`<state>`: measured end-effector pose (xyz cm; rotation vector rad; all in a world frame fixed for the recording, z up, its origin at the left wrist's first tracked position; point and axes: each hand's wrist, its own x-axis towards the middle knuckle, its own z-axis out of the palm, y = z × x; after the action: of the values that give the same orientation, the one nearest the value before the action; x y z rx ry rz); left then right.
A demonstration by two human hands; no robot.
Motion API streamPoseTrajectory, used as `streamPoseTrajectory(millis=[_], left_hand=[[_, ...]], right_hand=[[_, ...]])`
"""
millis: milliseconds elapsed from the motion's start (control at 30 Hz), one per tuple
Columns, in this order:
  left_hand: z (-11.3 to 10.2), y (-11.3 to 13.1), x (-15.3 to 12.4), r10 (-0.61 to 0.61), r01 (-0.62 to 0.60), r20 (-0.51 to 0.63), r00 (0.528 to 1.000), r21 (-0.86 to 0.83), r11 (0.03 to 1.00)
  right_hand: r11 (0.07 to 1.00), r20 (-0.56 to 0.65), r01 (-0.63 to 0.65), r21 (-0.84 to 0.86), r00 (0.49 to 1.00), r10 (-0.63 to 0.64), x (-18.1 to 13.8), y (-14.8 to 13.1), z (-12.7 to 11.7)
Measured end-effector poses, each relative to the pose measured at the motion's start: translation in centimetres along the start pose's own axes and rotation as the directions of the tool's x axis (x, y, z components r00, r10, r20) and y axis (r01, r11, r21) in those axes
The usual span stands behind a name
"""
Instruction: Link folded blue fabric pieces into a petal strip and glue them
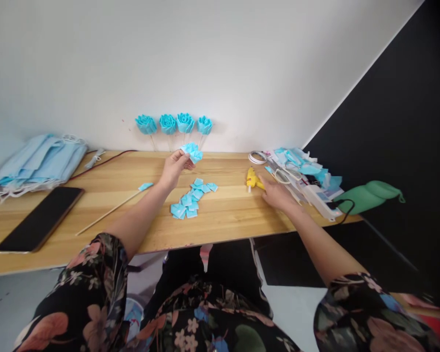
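My left hand [174,168] is raised over the wooden table [227,215] and pinches a small blue folded flower piece [191,151] between its fingertips. Just below it lies a pile of several blue folded squares [192,198]. My right hand [276,193] rests on the table at the right, its fingers stretched toward the yellow glue gun [253,180] and touching its handle end. A thin wooden stick with a blue piece at its tip [113,209] lies to the left of my left forearm.
Several finished blue roses on sticks [174,124] lean against the white wall. A stack of blue face masks [36,164] and a black phone [40,217] lie at the left. Tape rolls, blue scraps and a white box [300,176] crowd the right end, beside a green object [370,195].
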<state>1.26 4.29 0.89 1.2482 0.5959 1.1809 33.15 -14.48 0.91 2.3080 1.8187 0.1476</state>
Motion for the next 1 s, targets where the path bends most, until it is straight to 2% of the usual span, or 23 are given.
streamPoseTrajectory(millis=[100,300,400,500,600,667,733,800,900,1000], left_hand=[[0.1,0.3,0.0,0.008,-0.008,-0.003,1.0,0.003,1.0],[0.1,0.8,-0.1,0.005,-0.005,-0.002,1.0,-0.007,1.0],[0.2,0.8,-0.1,-0.005,0.005,-0.008,1.0,-0.005,1.0],[0.2,0.7,-0.2,-0.01,0.01,-0.009,1.0,0.001,1.0],[0.3,0.6,-0.2,-0.021,0.021,-0.009,1.0,0.003,1.0],[0.3,0.6,-0.3,-0.022,0.022,-0.006,1.0,0.002,1.0],[0.4,0.7,-0.3,-0.014,0.014,-0.001,1.0,-0.01,1.0],[0.4,0.8,-0.3,-0.011,0.011,0.0,1.0,-0.027,1.0],[0.3,0.9,-0.2,-0.02,0.019,-0.012,1.0,-0.045,0.999],[0.0,0.8,-0.2,-0.026,0.025,-0.023,0.999,-0.04,0.999]], right_hand=[[0.997,-0.007,-0.054,-0.052,0.999,0.054,0.5,-0.3,0.0],[0.998,-0.157,-0.05,-0.05,0.987,0.041,0.5,-0.6,1.2],[0.997,-0.22,-0.064,0.053,0.973,0.074,0.1,-0.6,1.7],[0.945,-0.257,-0.131,0.301,0.943,0.213,-0.4,-0.6,1.7],[0.773,-0.248,-0.16,0.614,0.891,0.381,-0.9,-1.0,1.1],[0.59,-0.21,-0.095,0.802,0.879,0.427,-1.1,-1.8,0.5],[0.362,-0.159,0.004,0.932,0.902,0.401,-1.1,-3.1,-0.3],[0.162,-0.138,0.089,0.983,0.934,0.328,-1.1,-4.6,-1.2],[0.016,-0.176,0.177,0.984,0.959,0.224,-0.8,-7.0,-2.9],[-0.037,-0.242,0.247,0.968,0.964,0.109,0.0,-8.6,-4.7]])
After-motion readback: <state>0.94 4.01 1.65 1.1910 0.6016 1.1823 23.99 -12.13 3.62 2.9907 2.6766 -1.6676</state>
